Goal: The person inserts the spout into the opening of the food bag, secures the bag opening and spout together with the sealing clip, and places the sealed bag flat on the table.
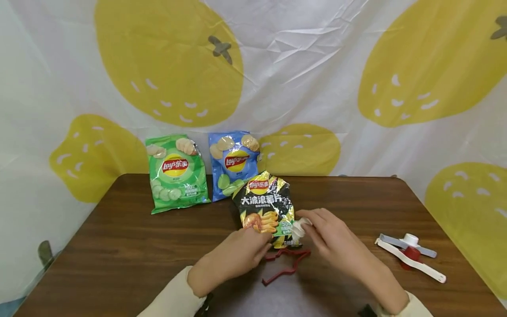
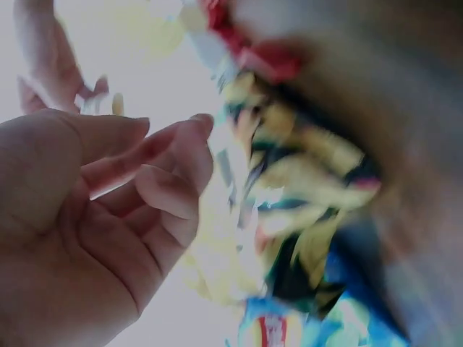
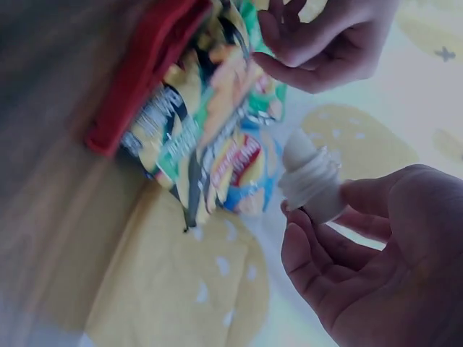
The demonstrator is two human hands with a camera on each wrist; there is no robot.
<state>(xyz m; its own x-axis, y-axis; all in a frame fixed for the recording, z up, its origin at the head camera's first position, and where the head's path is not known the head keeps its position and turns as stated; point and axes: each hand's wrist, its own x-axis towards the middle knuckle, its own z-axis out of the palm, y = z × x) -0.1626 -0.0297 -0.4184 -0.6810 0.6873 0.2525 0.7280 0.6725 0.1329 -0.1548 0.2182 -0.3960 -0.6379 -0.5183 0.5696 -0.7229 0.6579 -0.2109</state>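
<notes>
A small white ribbed screw cap [image 3: 311, 188] is pinched between the thumb and fingers of my right hand [image 1: 336, 240], in front of the lower right corner of a black Lay's chip bag [image 1: 263, 204]. My left hand [image 1: 235, 253] hovers near the bag's lower left, its fingers loosely bent with nothing between them in the left wrist view. Below the bag, between my hands, a red bag clip [image 1: 291, 266] lies spread on the table. The black bag leans back against a blue Lay's bag [image 1: 233, 163].
A green Lay's bag [image 1: 176, 176] stands at the back left of the brown wooden table [image 1: 134, 259]. On the right lie two crossed clips, one white [image 1: 428, 268] and one grey [image 1: 390, 240], with a white and a red cap. A fruit-print cloth [image 1: 301, 83] hangs behind.
</notes>
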